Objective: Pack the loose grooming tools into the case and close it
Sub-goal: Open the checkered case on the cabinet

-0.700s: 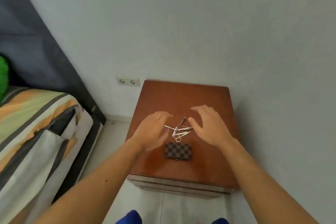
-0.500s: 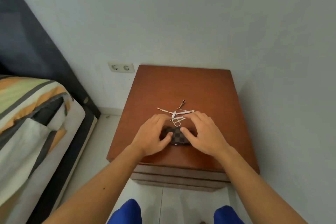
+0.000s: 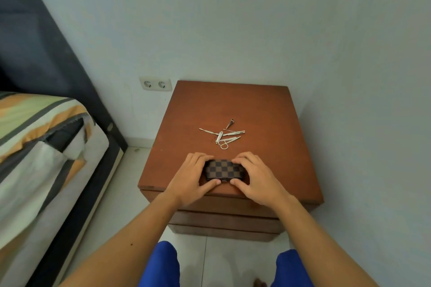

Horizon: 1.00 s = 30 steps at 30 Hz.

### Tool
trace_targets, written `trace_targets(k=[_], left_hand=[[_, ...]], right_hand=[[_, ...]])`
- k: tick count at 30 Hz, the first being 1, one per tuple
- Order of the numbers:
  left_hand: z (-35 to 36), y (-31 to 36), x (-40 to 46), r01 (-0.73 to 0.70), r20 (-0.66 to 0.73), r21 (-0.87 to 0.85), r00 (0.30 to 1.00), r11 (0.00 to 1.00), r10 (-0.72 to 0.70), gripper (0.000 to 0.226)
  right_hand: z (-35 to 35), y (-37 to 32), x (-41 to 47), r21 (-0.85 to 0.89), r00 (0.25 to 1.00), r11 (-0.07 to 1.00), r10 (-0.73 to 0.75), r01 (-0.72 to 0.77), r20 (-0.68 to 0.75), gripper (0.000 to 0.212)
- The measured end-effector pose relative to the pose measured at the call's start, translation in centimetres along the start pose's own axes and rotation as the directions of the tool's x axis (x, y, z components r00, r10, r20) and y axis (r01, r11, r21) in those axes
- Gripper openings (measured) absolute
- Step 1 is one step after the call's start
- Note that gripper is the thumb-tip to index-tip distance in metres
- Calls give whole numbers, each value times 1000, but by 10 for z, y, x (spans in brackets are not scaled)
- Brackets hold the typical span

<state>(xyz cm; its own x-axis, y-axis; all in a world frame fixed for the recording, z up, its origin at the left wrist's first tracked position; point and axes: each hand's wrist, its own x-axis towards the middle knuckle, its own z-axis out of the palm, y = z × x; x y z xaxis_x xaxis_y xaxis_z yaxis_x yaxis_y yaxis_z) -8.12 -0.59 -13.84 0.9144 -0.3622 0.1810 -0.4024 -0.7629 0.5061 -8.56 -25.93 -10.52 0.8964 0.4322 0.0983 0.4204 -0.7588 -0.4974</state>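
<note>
Sitting shut near the front edge of the reddish-brown wooden bench, the small brown checkered rectangular case is gripped at both ends: the left hand curls round its left end, the right hand round its right, thumbs at the small clasp on its near side. Packing looks not yet begun; opening the case seems the step in hand. Behind the case, the slim silver metal grooming tools, scissors and clipper among them, lie loose in a crossed cluster.

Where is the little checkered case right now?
The checkered case sits near the front edge of the wooden nightstand, gripped between the left hand and right hand, just in front of the loose grooming tools.
</note>
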Motion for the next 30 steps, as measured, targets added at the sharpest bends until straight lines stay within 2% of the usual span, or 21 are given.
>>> trace_targets(k=[6,11,16,21,26,30], left_hand=[[-1,-1,-2,37,-17,-127,999,991,-40,68],[-1,-4,0,86,-28,-225,995,970,-94,73],[2,-7,1,131,-4,-259,991,957,-137,78],[3,-8,2,172,6,-312,984,934,-179,87],[9,-13,-2,184,-30,-365,977,913,-209,113],[8,-12,-7,136,-76,-323,983,936,-169,100]], right_hand=[[2,-2,-4,54,999,998,30,-28,-22,53],[-5,4,3,141,996,989,56,-47,-63,37],[-19,7,27,281,972,947,196,-155,-126,20],[-18,13,60,375,937,899,306,-226,-167,13],[-3,22,77,368,921,878,372,-307,-118,21],[1,25,76,378,941,878,334,-294,-46,30]])
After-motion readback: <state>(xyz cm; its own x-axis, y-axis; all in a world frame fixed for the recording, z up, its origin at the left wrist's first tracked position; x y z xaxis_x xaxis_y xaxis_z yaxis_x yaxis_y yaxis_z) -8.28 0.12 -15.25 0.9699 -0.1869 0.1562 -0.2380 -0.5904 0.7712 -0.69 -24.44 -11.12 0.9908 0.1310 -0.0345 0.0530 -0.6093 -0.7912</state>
